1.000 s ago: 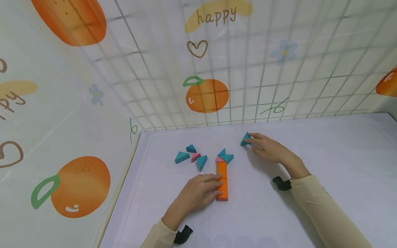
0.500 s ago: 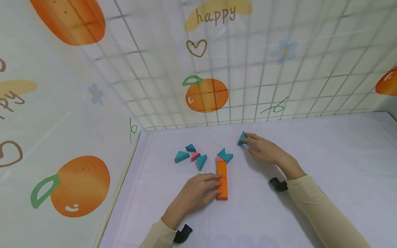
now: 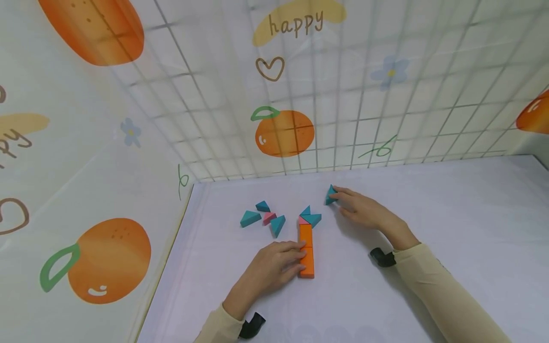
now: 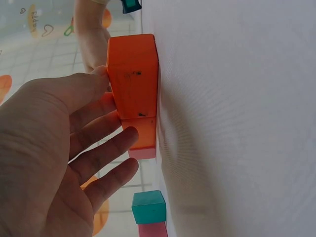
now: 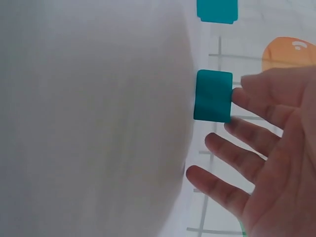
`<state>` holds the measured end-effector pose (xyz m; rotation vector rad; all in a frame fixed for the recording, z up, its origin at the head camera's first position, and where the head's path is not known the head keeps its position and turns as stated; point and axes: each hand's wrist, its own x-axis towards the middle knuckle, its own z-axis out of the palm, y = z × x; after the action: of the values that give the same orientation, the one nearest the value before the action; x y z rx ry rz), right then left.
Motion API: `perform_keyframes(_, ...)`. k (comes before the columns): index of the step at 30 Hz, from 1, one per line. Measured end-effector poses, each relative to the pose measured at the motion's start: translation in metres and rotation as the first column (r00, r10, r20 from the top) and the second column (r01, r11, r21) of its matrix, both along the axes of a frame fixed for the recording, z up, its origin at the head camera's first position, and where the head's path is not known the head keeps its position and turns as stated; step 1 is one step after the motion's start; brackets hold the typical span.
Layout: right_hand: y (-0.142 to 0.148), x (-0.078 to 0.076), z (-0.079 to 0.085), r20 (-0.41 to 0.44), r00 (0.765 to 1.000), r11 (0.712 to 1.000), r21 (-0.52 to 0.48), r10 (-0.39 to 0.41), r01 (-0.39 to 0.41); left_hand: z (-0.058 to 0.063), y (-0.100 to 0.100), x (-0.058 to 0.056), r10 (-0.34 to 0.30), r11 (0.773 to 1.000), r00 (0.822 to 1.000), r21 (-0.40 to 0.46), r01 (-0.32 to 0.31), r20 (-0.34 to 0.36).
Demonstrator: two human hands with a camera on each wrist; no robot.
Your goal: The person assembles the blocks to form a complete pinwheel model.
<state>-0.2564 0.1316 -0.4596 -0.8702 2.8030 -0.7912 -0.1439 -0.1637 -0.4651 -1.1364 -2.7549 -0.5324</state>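
Two orange blocks [image 3: 307,265] lie end to end, with a small pink triangle block [image 3: 302,220] at their far end and two teal triangle blocks [image 3: 313,219] against it. My left hand [image 3: 270,267] rests on the orange blocks from the left, fingers loosely extended. In the left wrist view its thumb [image 4: 91,84] touches the nearer orange block [image 4: 132,76]. Farther back on the right, my right hand [image 3: 363,209] touches a teal triangle block [image 3: 330,195] with extended fingertips. The right wrist view shows the fingers spread beside that teal block [image 5: 213,96], thumb apart from it.
Left of the orange blocks lie loose triangle blocks: a dark teal one [image 3: 263,206], a pink one [image 3: 269,218] and two teal ones [image 3: 278,226]. The white table [image 3: 463,214] meets a printed curtain [image 3: 343,109] over a grid at the back.
My right hand has slid left with the teal triangle block, bringing it closer to the row of blocks. The left hand stays on the orange blocks.
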Motion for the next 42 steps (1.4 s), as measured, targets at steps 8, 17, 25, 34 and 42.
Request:
perform_keyframes(8,-0.001,0.000,0.000,-0.039,0.999,1.000,-0.006,0.013,-0.014,0.000,-0.001,0.000,-0.005,1.000,1.000,0.015,0.005,-0.005)
perform_keyframes(17,-0.005,0.000,0.000,-0.029,0.999,1.000,-0.008,0.013,-0.013,0.000,0.000,0.000,-0.002,1.000,1.000,0.007,0.002,-0.004)
perform_keyframes(25,-0.016,-0.002,-0.001,0.010,0.999,0.999,-0.010,0.033,-0.033,0.001,0.000,0.001,0.003,1.000,1.000,-0.007,-0.003,0.005)
perform_keyframes(34,-0.027,-0.004,-0.002,0.023,0.999,0.999,0.008,0.049,-0.049,-0.001,0.000,0.001,0.002,1.000,1.000,0.004,-0.002,-0.004)
perform_keyframes(42,-0.032,-0.005,0.000,0.016,0.999,0.999,0.012,0.041,-0.041,-0.002,-0.001,0.000,0.001,1.000,1.000,0.010,-0.001,-0.014)
